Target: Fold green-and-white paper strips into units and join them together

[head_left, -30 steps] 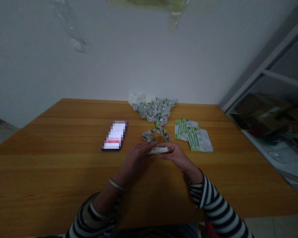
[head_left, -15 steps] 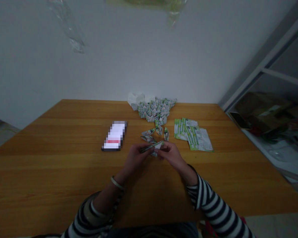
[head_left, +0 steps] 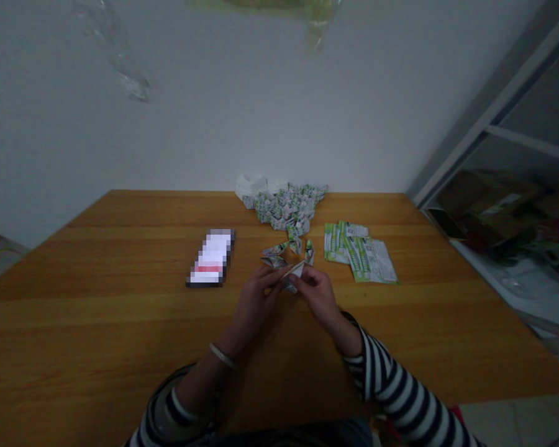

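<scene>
Between my fingertips is a small folded paper piece [head_left: 298,270], printed green and white, held just above the table near its middle. My left hand [head_left: 256,297] pinches it from the left, and my right hand [head_left: 317,293] grips it from the right with thumb and fingers. Just beyond my fingers lie several folded paper pieces [head_left: 295,243] in the same print. A big heap of such folded pieces [head_left: 286,208] sits behind them near the wall. To the right, flat green and white printed sheets [head_left: 375,259] lie overlapping.
A phone [head_left: 212,257] with a lit, blurred screen lies left of my hands on the wooden table [head_left: 121,298]. White crumpled tissue or plastic [head_left: 250,186] rests by the heap. At the right edge, a dark phone-like object [head_left: 447,223] lies beside a shelf with boxes.
My fingers have shifted on the folded paper, which now shows more of its white side. The whole view has moved slightly; the other things on the table stay in place.
</scene>
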The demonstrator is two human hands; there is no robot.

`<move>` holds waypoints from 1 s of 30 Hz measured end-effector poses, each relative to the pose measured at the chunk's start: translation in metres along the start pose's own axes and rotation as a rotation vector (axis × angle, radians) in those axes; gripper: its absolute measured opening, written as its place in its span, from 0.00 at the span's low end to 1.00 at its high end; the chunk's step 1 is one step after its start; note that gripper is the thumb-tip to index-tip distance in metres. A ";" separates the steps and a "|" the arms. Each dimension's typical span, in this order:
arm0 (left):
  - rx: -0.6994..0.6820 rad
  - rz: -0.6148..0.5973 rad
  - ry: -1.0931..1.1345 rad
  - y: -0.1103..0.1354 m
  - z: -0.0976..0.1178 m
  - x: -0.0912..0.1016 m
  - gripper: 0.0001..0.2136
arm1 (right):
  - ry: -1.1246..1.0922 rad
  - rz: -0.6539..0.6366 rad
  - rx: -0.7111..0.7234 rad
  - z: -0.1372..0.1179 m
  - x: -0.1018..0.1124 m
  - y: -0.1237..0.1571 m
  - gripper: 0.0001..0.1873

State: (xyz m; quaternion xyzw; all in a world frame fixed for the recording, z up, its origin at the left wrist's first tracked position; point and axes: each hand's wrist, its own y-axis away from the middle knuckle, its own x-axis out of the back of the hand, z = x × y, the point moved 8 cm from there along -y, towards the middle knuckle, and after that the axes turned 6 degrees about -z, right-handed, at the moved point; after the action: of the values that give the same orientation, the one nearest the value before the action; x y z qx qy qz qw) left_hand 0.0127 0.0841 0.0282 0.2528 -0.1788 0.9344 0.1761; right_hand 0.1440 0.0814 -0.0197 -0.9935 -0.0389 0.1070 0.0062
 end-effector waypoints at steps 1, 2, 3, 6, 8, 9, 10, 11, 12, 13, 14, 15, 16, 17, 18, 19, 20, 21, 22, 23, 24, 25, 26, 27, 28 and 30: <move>0.012 -0.019 0.011 0.000 0.000 -0.001 0.14 | -0.011 -0.026 -0.028 0.003 -0.002 0.000 0.18; 0.032 -0.040 0.027 0.001 -0.002 -0.003 0.14 | -0.026 -0.056 -0.060 0.006 -0.005 0.000 0.18; 0.055 -0.054 0.042 0.002 -0.004 -0.004 0.13 | -0.047 -0.080 -0.088 0.009 -0.006 0.000 0.19; 0.111 -0.042 0.057 0.004 -0.010 -0.005 0.13 | -0.101 -0.077 -0.112 0.012 -0.006 0.000 0.21; 0.116 -0.006 0.079 0.005 -0.011 -0.005 0.13 | -0.129 -0.058 -0.104 0.010 -0.004 -0.001 0.22; 0.114 0.012 0.102 0.005 -0.012 -0.004 0.13 | -0.138 -0.060 -0.103 0.009 -0.004 -0.001 0.23; 0.113 0.030 0.130 0.004 -0.012 -0.003 0.14 | -0.141 -0.074 -0.106 0.008 -0.004 -0.001 0.23; 0.111 0.042 0.160 0.004 -0.012 -0.003 0.14 | -0.137 -0.093 -0.112 0.008 -0.005 0.000 0.22; 0.108 0.043 0.189 0.004 -0.011 -0.002 0.15 | -0.125 -0.110 -0.119 0.008 -0.006 0.000 0.20; 0.103 0.027 0.214 0.003 -0.010 -0.003 0.15 | -0.108 -0.119 -0.123 0.008 -0.006 0.001 0.18; 0.096 -0.002 0.234 0.002 -0.008 -0.005 0.16 | -0.087 -0.115 -0.123 0.008 -0.005 0.001 0.19; 0.088 -0.042 0.250 0.001 -0.005 -0.007 0.16 | -0.065 -0.101 -0.120 0.008 -0.003 0.001 0.19; 0.082 -0.087 0.263 0.001 -0.003 -0.009 0.17 | -0.043 -0.077 -0.114 0.009 0.000 0.001 0.20; 0.078 -0.131 0.276 0.001 -0.001 -0.011 0.18 | -0.019 -0.053 -0.106 0.009 0.003 0.001 0.21; 0.081 -0.166 0.289 0.001 0.001 -0.013 0.19 | 0.007 -0.033 -0.097 0.008 0.005 0.000 0.21; 0.094 -0.186 0.305 0.001 0.000 -0.014 0.20 | 0.036 -0.024 -0.087 0.008 0.007 -0.001 0.21; 0.116 -0.190 0.323 0.001 -0.001 -0.014 0.20 | 0.067 -0.028 -0.076 0.007 0.008 -0.001 0.21; 0.141 -0.183 0.337 0.001 -0.004 -0.013 0.21 | 0.097 -0.041 -0.063 0.006 0.007 -0.002 0.21; 0.165 -0.174 0.345 0.001 -0.007 -0.013 0.21 | 0.124 -0.058 -0.048 0.005 0.006 -0.002 0.20; 0.184 -0.166 0.344 0.001 -0.010 -0.013 0.21 | 0.144 -0.076 -0.036 0.004 0.004 -0.002 0.19; 0.194 -0.163 0.336 0.000 -0.012 -0.013 0.21 | 0.156 -0.087 -0.028 0.004 0.003 -0.002 0.19; 0.195 -0.167 0.322 0.000 -0.014 -0.014 0.20 | 0.162 -0.088 -0.026 0.005 0.002 -0.001 0.19; 0.190 -0.175 0.308 -0.001 -0.015 -0.015 0.19 | 0.163 -0.079 -0.030 0.006 0.003 -0.001 0.18; 0.185 -0.184 0.294 -0.001 -0.015 -0.016 0.19 | 0.159 -0.068 -0.039 0.008 0.003 -0.001 0.18; 0.183 -0.189 0.278 -0.002 -0.016 -0.016 0.18 | 0.152 -0.062 -0.052 0.009 0.003 -0.001 0.18; 0.188 -0.173 0.221 -0.002 -0.017 -0.013 0.19 | 0.126 -0.097 -0.076 0.009 0.000 -0.001 0.18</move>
State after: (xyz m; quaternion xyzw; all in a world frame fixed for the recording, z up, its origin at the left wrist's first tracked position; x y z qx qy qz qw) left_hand 0.0174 0.0903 0.0080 0.1781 -0.0476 0.9506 0.2498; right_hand 0.1419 0.0821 -0.0281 -0.9947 -0.0905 0.0421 -0.0238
